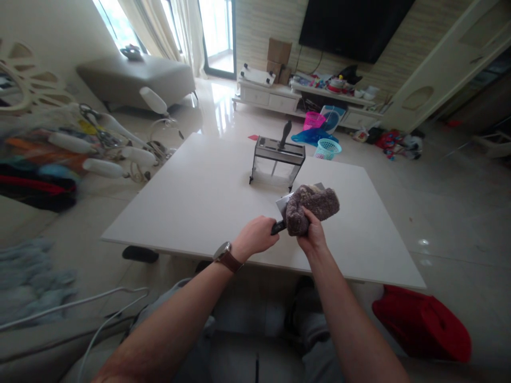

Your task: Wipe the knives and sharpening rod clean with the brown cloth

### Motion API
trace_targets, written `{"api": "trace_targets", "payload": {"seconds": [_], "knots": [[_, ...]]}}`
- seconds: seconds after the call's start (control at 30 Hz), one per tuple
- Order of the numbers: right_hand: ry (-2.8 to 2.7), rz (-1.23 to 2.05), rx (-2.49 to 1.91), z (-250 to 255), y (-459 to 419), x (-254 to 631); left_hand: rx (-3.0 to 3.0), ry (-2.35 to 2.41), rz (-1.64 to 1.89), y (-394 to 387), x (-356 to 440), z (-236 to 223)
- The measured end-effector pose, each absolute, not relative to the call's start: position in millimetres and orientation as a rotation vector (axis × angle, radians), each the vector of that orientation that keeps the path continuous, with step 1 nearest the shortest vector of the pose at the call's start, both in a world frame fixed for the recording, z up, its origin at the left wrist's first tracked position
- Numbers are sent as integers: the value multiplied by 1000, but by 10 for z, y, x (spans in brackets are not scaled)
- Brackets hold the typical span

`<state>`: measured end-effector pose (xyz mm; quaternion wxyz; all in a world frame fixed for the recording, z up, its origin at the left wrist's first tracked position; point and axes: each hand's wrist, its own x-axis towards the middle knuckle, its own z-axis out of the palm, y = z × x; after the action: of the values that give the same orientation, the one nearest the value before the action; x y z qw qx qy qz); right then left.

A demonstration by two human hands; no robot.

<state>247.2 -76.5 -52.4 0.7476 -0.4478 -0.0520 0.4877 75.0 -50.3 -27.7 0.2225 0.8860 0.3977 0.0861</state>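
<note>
My left hand [257,234], with a watch on its wrist, is closed round the black handle of a kitchen knife [282,203]. A broad metal blade shows at two edges of a brown fluffy cloth [319,205]; the cloth hides the rest. My right hand [312,234] grips this cloth from below and presses it against the blade, thumb on top. Both hands are above the near half of the white table [191,197]. Just beyond them stands a knife block [275,165] with clear sides and a dark top, one black handle sticking up from it.
Behind the table are a light blue basket [328,148], a pink basket [313,121] and a low white TV cabinet [267,98]. A lamp with several white shades [138,156] is close to the table's left edge. A red item [423,324] lies at the lower right.
</note>
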Motion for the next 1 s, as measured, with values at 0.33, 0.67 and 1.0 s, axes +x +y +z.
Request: {"api": "trace_targets", "payload": {"seconds": [0.33, 0.67, 1.0], "knots": [[-226, 895, -1065, -535, -797, 2155, 2400, 1074, 285, -507, 769, -268], [-343, 950, -1096, -410, -803, 2242, 2357, 1043, 332, -390, 683, -209], [-255, 971, -1075, -429, -797, 2274, 2353, 1156, 312, -451, 769, -273]]}}
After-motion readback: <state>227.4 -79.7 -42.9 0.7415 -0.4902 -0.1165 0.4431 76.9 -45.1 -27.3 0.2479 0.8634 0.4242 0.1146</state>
